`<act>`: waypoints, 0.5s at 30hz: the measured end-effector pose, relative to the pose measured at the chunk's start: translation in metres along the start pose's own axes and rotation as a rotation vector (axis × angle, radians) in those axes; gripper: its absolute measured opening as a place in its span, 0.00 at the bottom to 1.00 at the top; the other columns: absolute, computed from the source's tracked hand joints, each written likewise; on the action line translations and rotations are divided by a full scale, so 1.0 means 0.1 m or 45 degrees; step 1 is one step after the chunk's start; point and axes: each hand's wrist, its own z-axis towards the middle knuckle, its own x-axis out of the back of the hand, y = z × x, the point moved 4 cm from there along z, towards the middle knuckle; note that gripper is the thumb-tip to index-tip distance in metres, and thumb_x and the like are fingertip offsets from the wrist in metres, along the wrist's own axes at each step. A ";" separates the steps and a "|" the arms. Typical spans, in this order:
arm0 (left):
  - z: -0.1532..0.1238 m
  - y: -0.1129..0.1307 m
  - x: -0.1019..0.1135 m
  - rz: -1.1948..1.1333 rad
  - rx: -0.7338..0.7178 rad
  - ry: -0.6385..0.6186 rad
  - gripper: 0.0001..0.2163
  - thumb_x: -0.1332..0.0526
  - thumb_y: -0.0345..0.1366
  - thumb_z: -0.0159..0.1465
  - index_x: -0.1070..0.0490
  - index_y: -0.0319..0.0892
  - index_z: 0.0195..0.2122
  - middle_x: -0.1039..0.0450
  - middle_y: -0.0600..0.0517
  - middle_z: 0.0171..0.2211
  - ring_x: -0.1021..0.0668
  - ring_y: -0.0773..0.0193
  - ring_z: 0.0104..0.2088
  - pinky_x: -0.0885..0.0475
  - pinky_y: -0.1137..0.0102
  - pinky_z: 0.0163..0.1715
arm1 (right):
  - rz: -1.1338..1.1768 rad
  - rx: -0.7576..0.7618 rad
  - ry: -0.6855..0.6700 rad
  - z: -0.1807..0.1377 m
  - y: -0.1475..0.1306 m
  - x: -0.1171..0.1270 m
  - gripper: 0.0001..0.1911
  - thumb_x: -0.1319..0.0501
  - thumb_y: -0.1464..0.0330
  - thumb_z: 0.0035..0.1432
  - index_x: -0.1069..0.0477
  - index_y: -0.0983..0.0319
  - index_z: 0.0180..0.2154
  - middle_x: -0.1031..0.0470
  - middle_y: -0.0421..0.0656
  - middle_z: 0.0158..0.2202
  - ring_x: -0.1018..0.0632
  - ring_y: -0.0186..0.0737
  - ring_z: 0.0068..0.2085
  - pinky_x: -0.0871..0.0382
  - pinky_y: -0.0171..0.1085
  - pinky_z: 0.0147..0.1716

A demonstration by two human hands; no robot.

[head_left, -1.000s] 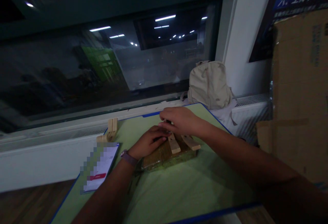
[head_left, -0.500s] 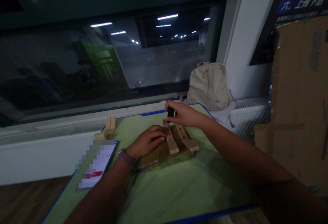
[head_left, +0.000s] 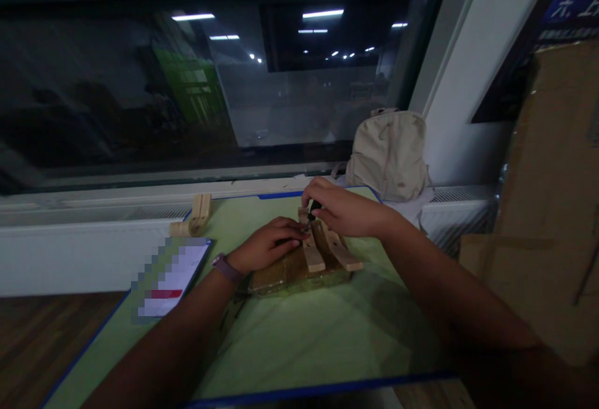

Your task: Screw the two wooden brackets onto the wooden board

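My right hand [head_left: 334, 206] is closed round the black handle of a screwdriver [head_left: 314, 209], which leans with its tip down at the left curved wooden piece [head_left: 313, 257]. My left hand [head_left: 271, 244], with a watch on its wrist, has its fingertips pressed on that piece beside the tip. Whatever small part sits under the tip is hidden by the fingers. A second curved wooden piece [head_left: 344, 253] with holes lies just to the right. Both rest on a brown block wrapped in clear, shiny film [head_left: 271, 278].
The green table [head_left: 299, 346] has a blue edge. At its left lie a clipboard with paper [head_left: 180, 278] and more wooden pieces [head_left: 201, 209]. A beige backpack [head_left: 390, 156] stands behind by the window; cardboard [head_left: 556, 197] is at the right.
The screwdriver handle now tilts further to the right, and my right hand has turned with it. My left hand stays at the wooden piece. The whole view has shifted slightly.
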 end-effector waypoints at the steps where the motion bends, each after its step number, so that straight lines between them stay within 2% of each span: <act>1: 0.00 0.00 0.00 0.004 -0.001 0.002 0.12 0.45 0.38 0.69 0.26 0.47 0.50 0.27 0.46 0.50 0.26 0.59 0.52 0.30 0.61 0.54 | 0.053 0.033 0.026 0.02 0.00 -0.03 0.12 0.44 0.81 0.57 0.33 0.61 0.41 0.29 0.46 0.43 0.27 0.41 0.44 0.33 0.37 0.42; 4: 0.00 0.01 0.00 0.016 0.007 -0.003 0.12 0.45 0.38 0.70 0.26 0.46 0.51 0.28 0.46 0.50 0.27 0.59 0.53 0.31 0.61 0.55 | 0.096 0.016 0.151 0.09 0.06 -0.14 0.10 0.41 0.77 0.59 0.32 0.61 0.43 0.25 0.45 0.42 0.25 0.42 0.42 0.32 0.38 0.42; 7: 0.00 0.01 0.00 0.015 0.005 -0.011 0.12 0.45 0.38 0.70 0.26 0.47 0.51 0.28 0.46 0.50 0.27 0.60 0.53 0.31 0.61 0.55 | -0.095 -0.088 0.265 0.11 0.13 -0.19 0.12 0.37 0.69 0.60 0.30 0.63 0.47 0.23 0.49 0.45 0.23 0.47 0.44 0.32 0.41 0.43; 10: 0.00 0.02 0.00 0.008 0.002 -0.012 0.12 0.45 0.38 0.70 0.26 0.47 0.50 0.28 0.47 0.50 0.27 0.60 0.52 0.31 0.61 0.54 | -0.268 -0.242 0.293 0.09 0.19 -0.16 0.16 0.40 0.64 0.64 0.28 0.64 0.50 0.21 0.52 0.44 0.21 0.51 0.43 0.31 0.44 0.43; 12: 0.01 0.03 0.01 0.006 -0.006 -0.011 0.12 0.45 0.38 0.70 0.26 0.47 0.51 0.28 0.47 0.50 0.26 0.60 0.52 0.31 0.62 0.54 | -0.281 -0.256 0.283 0.07 0.19 -0.10 0.16 0.44 0.67 0.65 0.28 0.66 0.52 0.21 0.55 0.47 0.21 0.52 0.45 0.30 0.46 0.45; 15: 0.01 0.04 0.01 0.001 -0.019 -0.001 0.12 0.45 0.37 0.70 0.26 0.46 0.51 0.27 0.47 0.49 0.26 0.61 0.51 0.31 0.63 0.53 | -0.151 -0.149 0.269 0.05 0.17 -0.02 0.19 0.46 0.74 0.63 0.30 0.67 0.54 0.23 0.55 0.50 0.23 0.51 0.51 0.31 0.47 0.50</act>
